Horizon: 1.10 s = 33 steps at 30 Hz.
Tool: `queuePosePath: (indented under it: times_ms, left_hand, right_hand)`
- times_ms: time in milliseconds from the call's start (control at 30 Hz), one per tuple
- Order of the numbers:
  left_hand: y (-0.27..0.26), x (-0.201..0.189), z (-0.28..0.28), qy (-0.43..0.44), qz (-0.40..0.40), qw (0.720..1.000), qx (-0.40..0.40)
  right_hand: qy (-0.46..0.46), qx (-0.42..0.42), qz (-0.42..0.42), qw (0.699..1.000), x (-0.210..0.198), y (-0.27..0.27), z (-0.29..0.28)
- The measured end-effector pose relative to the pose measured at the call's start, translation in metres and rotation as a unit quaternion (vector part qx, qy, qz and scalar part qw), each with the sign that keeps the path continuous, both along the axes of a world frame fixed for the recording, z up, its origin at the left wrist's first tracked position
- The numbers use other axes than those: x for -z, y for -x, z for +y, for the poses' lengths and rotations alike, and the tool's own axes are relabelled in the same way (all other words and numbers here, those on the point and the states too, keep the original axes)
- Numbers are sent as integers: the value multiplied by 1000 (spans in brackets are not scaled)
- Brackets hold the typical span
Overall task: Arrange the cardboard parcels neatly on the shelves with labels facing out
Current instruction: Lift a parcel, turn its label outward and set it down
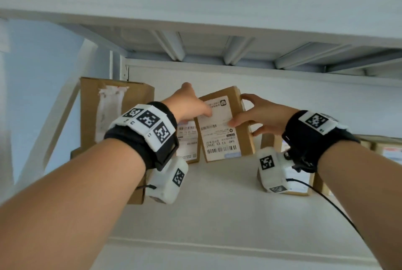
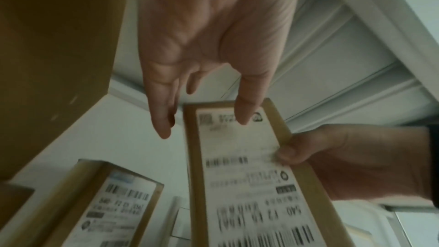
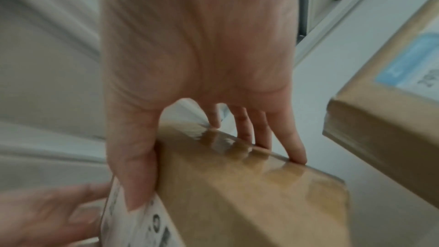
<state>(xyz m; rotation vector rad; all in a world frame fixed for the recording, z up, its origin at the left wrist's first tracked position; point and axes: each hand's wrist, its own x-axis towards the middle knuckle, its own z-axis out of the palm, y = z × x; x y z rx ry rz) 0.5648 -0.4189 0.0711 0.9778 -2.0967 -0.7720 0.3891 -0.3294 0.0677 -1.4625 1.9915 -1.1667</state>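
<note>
the white metal shelf (image 1: 217, 193) filled most of the head view, with the ribbed underside of the white shelf above (image 1: 217, 48) over it. at the left end stood the tall brown cardboard box with a strip of torn white tape (image 1: 104, 113), upright against the back of the shelf. to the right, partly behind the right wrist, lay a brown cardboard parcel with a blue-edged label (image 3: 392, 82). near the middle stood the flat brown cardboard parcel with a white barcode label (image 1: 224, 126), upright and tilted slightly, its label facing out and printed upside down. its lower end looked to be at the shelf surface, though contact could not be confirmed. just left of it, partly hidden by the left wrist, stood a smaller brown cardboard parcel with a white label (image 1: 188, 143), its label also facing out.

the right hand (image 1: 258, 115) gripped the flat parcel on its right side: the thumb (image 3: 135, 166) pressed on the label face and the fingers (image 3: 292, 144) wrapped round the back edge. the left hand (image 1: 189, 104) was relaxed with fingers straight; its thumb (image 2: 249, 100) lay over the top of the label and the other fingers (image 2: 161, 112) reached past the parcel's left edge. whether they touched the parcel was unclear from the blurred wrist view.
</note>
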Motion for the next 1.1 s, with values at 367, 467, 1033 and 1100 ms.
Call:
queuePosePath:
  times_ms: [367, 467, 1033, 1100]
  left_hand:
    - [6, 22, -8, -218, 82, 954, 191]
    - [3, 23, -11, -223, 135, 942, 209]
    - [13, 0, 11, 31, 207, 972, 103]
    - [14, -2, 16, 46, 145, 980, 127]
  right_hand:
    - [131, -23, -182, 974, 1, 16, 11]
    - [136, -37, -210, 968, 1, 17, 14]
    - [152, -18, 63, 986, -19, 7, 28]
    - [91, -53, 113, 988, -16, 4, 24]
